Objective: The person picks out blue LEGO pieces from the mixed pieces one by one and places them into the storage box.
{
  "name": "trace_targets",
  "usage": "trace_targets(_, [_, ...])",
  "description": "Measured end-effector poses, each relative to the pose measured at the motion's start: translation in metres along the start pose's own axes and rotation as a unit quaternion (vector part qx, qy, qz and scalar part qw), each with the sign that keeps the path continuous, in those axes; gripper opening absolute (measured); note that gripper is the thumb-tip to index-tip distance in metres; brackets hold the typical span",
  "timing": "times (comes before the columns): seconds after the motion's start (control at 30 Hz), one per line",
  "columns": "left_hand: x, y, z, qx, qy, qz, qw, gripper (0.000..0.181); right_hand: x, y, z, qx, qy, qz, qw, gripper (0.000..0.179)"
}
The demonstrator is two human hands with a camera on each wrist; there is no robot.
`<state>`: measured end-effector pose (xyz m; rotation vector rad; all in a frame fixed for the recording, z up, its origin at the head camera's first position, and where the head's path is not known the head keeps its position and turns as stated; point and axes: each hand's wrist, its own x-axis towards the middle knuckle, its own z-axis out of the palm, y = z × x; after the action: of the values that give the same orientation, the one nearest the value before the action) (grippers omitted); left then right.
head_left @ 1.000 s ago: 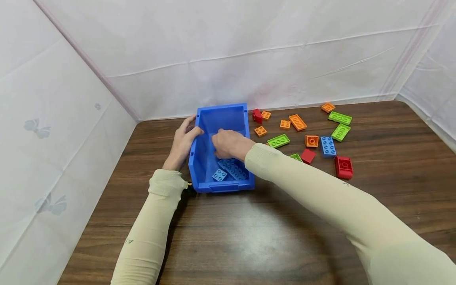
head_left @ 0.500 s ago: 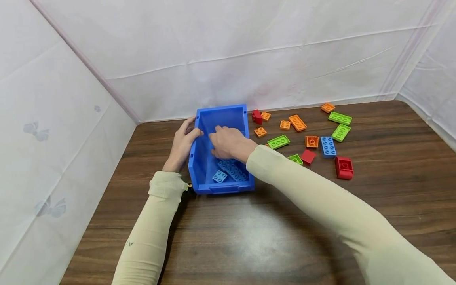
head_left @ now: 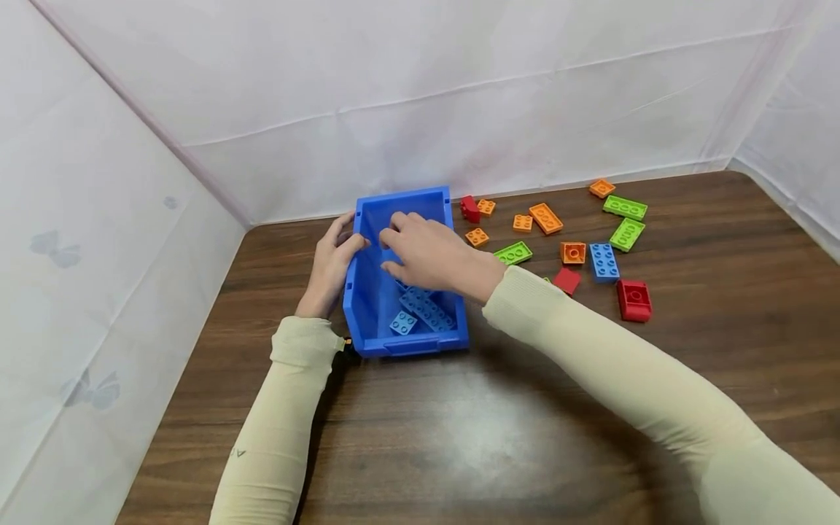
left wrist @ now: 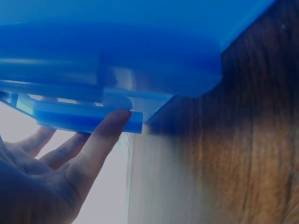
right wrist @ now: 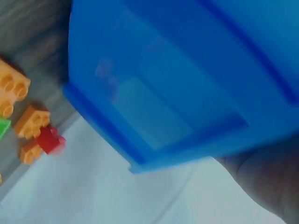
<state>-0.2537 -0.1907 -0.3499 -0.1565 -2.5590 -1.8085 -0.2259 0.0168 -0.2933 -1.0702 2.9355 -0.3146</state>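
Note:
My left hand (head_left: 330,264) grips the left wall of a blue plastic bin (head_left: 413,348), thumb over the rim. From below, the left wrist view shows its thumb (left wrist: 110,128) on the bin's edge lip. Over the bin's open top is my right hand (head_left: 429,251), fingers loosely bent, with no brick visible in them. Inside, near the front, lie a long blue building brick (head_left: 426,310) and a small square blue brick (head_left: 403,323). The right hand hides part of the bin's inside.
Right of the bin several loose bricks lie on the wooden table (head_left: 420,437): orange (head_left: 546,218), green (head_left: 625,208), red (head_left: 634,300) and one blue brick (head_left: 604,262). A white sheet wall (head_left: 420,95) stands behind the table.
My right hand has risen from inside the bin and its fingers have loosened. The left hand keeps its grip on the bin wall. The view has shifted slightly.

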Motion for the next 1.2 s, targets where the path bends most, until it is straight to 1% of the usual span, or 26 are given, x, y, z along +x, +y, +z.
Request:
trace_targets(0.13, [0.001,-0.001,-0.001,-0.005,-0.004,-0.007,1.0,0.071,-0.019,-0.002,-0.006,-0.021,0.027,-0.018,0.9993,0.051])
trace_targets(0.27, [0.002,-0.001,-0.001,-0.007,-0.005,-0.007,0.9999,0.071,-0.035,-0.004,-0.01,-0.021,0.049,-0.024,0.9983,0.051])
trace_targets(0.4, [0.002,-0.002,-0.001,-0.003,-0.006,-0.013,0.9999,0.071,-0.049,-0.005,-0.013,-0.004,0.058,-0.023,0.9981,0.048])
trace_targets(0.5, [0.003,-0.002,-0.001,-0.003,-0.007,-0.014,0.9999,0.071,-0.056,-0.004,-0.015,0.022,0.073,-0.021,0.9969,0.045])
trace_targets(0.6, [0.002,-0.002,-0.001,-0.002,-0.005,-0.01,0.9999,0.071,-0.065,0.005,-0.019,0.053,0.112,-0.011,0.9922,0.041])
trace_targets(0.7, [0.001,-0.002,0.0,-0.004,-0.003,-0.009,0.9999,0.071,-0.074,0.019,-0.026,0.08,0.164,0.0,0.9832,0.038])
trace_targets(0.83, [0.001,-0.004,0.001,-0.007,-0.002,-0.011,0.9999,0.071,-0.086,0.039,-0.038,0.111,0.204,0.031,0.9722,0.035])
trace_targets(0.93, [0.001,-0.004,0.0,-0.005,-0.001,-0.011,0.9999,0.071,-0.093,0.052,-0.048,0.128,0.21,0.066,0.967,0.036])
trace_targets(1.0, [0.002,-0.004,-0.001,-0.003,-0.002,-0.009,1.0,0.071,-0.098,0.059,-0.055,0.129,0.215,0.088,0.964,0.037])
trace_targets(1.1, [0.004,-0.003,-0.002,0.0,-0.001,-0.007,1.0,0.071,-0.105,0.069,-0.063,0.134,0.213,0.125,0.9598,0.039])
trace_targets(1.2, [0.005,-0.003,-0.003,0.003,0.0,-0.005,1.0,0.072,-0.11,0.078,-0.071,0.13,0.194,0.169,0.9576,0.043])
